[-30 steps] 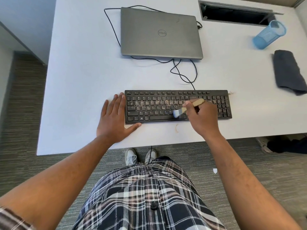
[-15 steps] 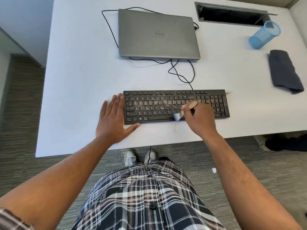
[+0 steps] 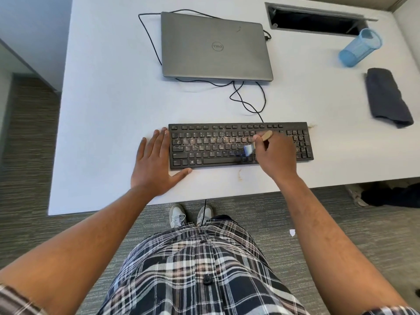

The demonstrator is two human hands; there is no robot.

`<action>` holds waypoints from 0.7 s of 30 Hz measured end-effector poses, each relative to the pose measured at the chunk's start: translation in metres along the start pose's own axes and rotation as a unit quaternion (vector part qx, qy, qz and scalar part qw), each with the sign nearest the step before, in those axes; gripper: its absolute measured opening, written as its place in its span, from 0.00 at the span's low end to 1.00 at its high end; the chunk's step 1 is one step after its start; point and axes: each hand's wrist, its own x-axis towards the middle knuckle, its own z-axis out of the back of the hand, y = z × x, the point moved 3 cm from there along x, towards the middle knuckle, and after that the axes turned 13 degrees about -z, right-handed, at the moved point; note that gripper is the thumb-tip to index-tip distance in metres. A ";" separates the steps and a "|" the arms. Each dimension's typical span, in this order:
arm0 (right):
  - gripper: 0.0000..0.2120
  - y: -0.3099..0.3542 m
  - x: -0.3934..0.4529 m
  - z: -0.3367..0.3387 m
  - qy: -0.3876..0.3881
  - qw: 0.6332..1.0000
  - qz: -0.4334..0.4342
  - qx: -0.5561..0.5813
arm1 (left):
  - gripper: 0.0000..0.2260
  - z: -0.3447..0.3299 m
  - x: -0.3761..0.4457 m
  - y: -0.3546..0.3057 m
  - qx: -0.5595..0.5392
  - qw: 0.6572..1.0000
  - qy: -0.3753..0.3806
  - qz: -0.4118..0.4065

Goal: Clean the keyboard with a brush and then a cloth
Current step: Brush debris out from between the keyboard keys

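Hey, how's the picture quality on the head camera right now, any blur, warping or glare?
Head view: even, soft light with no glare on the table; wide-angle lens makes the table edges splay; the brush bristles smear with motion blur in the right hand; the left hand and keyboard are sharp.

One view only, the head camera, worn high on the person and tipped steeply forward and down. It faces toward twelve o'clock across the white table (image 3: 102, 110), with the wide lens bowing the table edges outward. The keyboard (image 3: 216, 142) sits just above frame centre, near enough to make out single keys. The laptop (image 3: 216, 46) lies farther off at twelve, the dark cloth (image 3: 386, 96) out at two. Both forearms run in from five and seven o'clock, and the plaid shirt (image 3: 193, 269) fills six, closest of all. With no second view, nothing is shared.
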 end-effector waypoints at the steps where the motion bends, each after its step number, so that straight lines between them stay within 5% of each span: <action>1: 0.12 0.001 0.001 0.003 -0.003 1.000 0.000 0.001 | 0.54 0.000 0.000 0.000 0.000 1.000 0.001 0.000; 6: 0.10 0.015 -0.009 -0.003 0.055 0.993 0.006 0.104 | 0.54 0.000 0.000 0.000 0.000 1.000 0.000 -0.001; 12: 0.12 0.009 -0.005 0.000 0.001 1.000 0.010 0.000 | 0.54 0.001 0.000 0.000 -0.007 1.000 -0.006 -0.001; 18: 0.11 0.010 -0.013 -0.005 0.042 0.997 0.029 0.056 | 0.54 0.001 0.000 0.000 -0.011 1.000 -0.010 -0.003; 21: 0.12 0.003 -0.010 -0.003 0.003 0.999 0.018 0.028 | 0.54 0.001 -0.001 0.000 -0.011 1.000 -0.010 -0.002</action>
